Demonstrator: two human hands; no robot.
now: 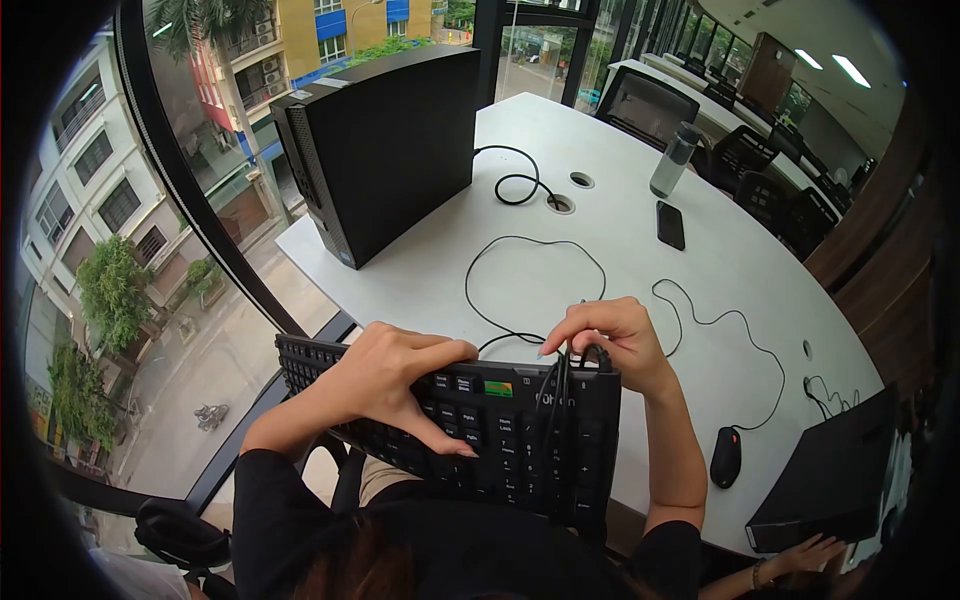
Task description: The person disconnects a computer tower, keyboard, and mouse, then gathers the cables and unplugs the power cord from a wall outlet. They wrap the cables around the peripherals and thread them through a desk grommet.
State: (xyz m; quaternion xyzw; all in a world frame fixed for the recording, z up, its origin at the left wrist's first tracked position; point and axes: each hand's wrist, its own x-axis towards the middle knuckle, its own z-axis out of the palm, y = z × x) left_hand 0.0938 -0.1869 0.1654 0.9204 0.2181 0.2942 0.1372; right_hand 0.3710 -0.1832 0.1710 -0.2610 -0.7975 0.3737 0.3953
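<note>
A black keyboard (465, 425) is tilted up at the table's near edge, its keys facing me. My left hand (400, 385) grips it from above, with the thumb over the keys and the fingers at the top edge. Black cable (560, 420) hangs in loops over the keyboard's right part. At the top right corner, my right hand (615, 340) pinches the cable between thumb and fingers. More thin cable (535, 238) curves across the white table (450, 290) behind the keyboard.
A black computer tower (390, 150) stands at the back left. A bottle (675, 160), a phone (670, 226) and a wired mouse (726, 458) are on the right. Beyond the mouse, another person's hand (812, 555) touches a black panel (830, 475). Chairs (650, 105) stand behind.
</note>
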